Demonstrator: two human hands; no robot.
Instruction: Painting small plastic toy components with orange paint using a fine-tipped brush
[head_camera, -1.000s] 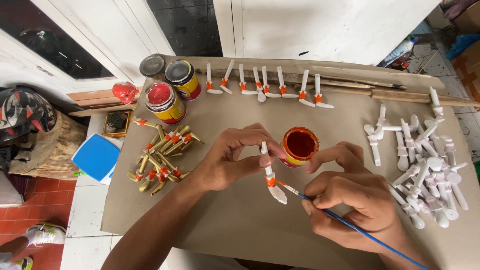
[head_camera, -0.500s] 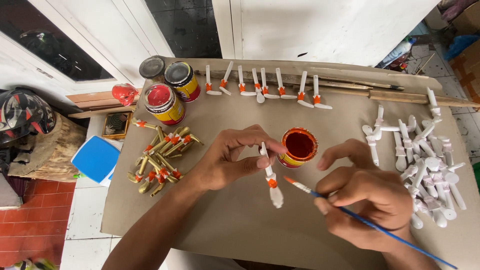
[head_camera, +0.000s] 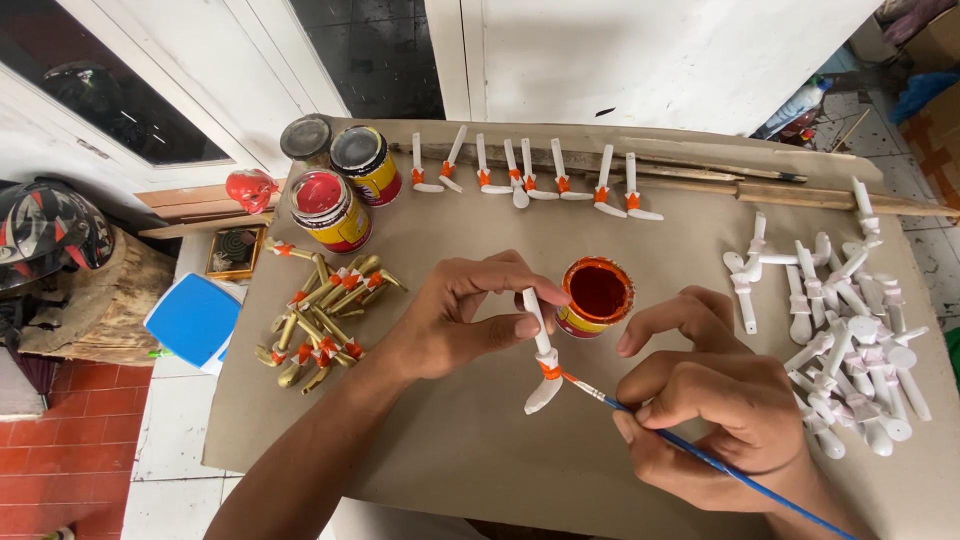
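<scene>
As the brush (head_camera: 700, 455) tip is now meeting the orange band, the right hand (head_camera: 720, 410) is pinching its handle, while the left hand (head_camera: 470, 320) is gripping the white piece (head_camera: 541, 350), raised slightly, beside the paint pot (head_camera: 595, 296).

1. White peg (head_camera: 541, 345) with an orange band, frame centre.
2. Blue-handled brush (head_camera: 700, 455), orange tip.
3. Open tin (head_camera: 594, 297) of orange-red paint.
4. Gold pegs (head_camera: 322, 315), orange bands, at left.
5. Blue box (head_camera: 192, 320), far left.
</scene>
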